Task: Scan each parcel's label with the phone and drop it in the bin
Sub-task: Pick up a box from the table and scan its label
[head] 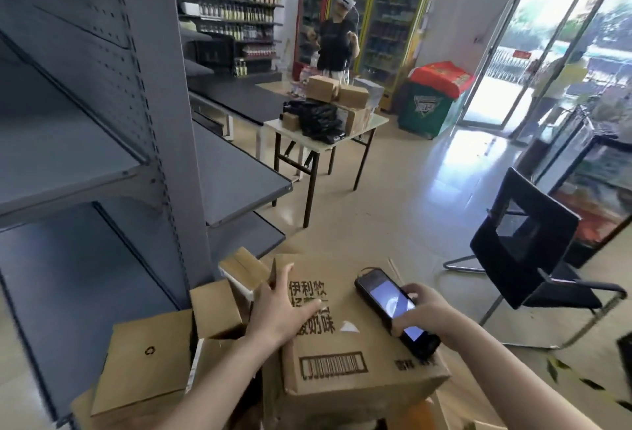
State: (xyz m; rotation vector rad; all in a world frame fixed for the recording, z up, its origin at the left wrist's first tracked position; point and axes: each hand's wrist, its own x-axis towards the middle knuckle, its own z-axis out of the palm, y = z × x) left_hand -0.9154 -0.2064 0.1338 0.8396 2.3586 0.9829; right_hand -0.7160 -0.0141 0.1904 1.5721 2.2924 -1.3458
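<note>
Cardboard everywhere: small boxes (pixel 150 357) piled at our left by the grey shelf (pixel 102 142), our left hand (pixel 285 308) flat with fingers spread on the big parcel (pixel 345 344), right hand (pixel 422 313) fingers clamped round the phone (pixel 396 310) just above it.

Grey shelving (pixel 102 142) walls off the left, small boxes (pixel 215 310) crowd the near-left floor beside the big carton (pixel 355 354), a black chair (pixel 526 251) blocks the right, and bare floor (pixel 393 221) lies open ahead up to the folding table (pixel 372 123).
</note>
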